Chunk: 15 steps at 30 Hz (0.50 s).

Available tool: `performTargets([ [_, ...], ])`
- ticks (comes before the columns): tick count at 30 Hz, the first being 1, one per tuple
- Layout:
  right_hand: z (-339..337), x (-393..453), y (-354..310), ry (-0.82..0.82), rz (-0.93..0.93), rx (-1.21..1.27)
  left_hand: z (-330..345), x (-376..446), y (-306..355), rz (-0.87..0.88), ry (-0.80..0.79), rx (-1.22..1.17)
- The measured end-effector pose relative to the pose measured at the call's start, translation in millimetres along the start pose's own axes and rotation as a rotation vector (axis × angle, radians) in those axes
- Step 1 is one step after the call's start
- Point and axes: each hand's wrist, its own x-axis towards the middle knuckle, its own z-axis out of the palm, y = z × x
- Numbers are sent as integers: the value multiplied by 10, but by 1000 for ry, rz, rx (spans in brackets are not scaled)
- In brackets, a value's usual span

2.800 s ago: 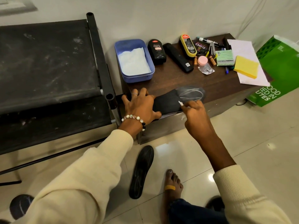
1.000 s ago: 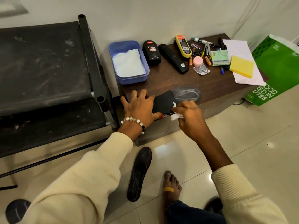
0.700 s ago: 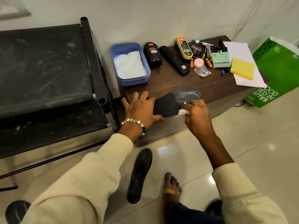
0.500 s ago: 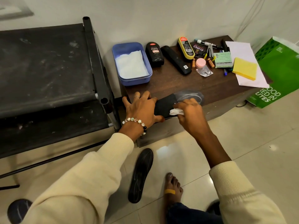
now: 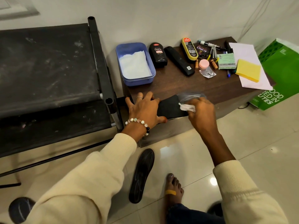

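— Where is your flat black shoe insole (image 5: 169, 108)?
— It's on the dark brown wooden table (image 5: 186, 85), at the front edge. Its long axis runs along that edge, and the rounded end points right.
— And your hands?
— Your left hand (image 5: 145, 109) lies flat with fingers spread, pressing the insole's left end. Your right hand (image 5: 201, 113) pinches a crumpled white tissue (image 5: 186, 107) against its middle.

A plain white wall (image 5: 145, 16) runs behind a low table (image 5: 186, 84) of dark wood. Just left of the table stands a black tube-framed rack (image 5: 48, 62) with dusty fabric tiers. The floor (image 5: 258, 143) is glossy pale tile, with a bright spot of reflected light (image 5: 213, 181).
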Motion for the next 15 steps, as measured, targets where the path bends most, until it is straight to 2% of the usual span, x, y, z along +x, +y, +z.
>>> performTargets([
  [3, -87, 15, 96, 142, 258, 167, -1, 2, 0, 2, -2, -4],
  [6, -128, 31, 34, 185, 490, 429, -10, 4, 2, -2, -9, -6],
  [11, -92, 54, 2, 160, 535, 474, -1, 3, 6, -3, -12, -7],
  [15, -86, 51, 16, 203, 528, 552, 9, 12, 5, -4, -6, -7],
])
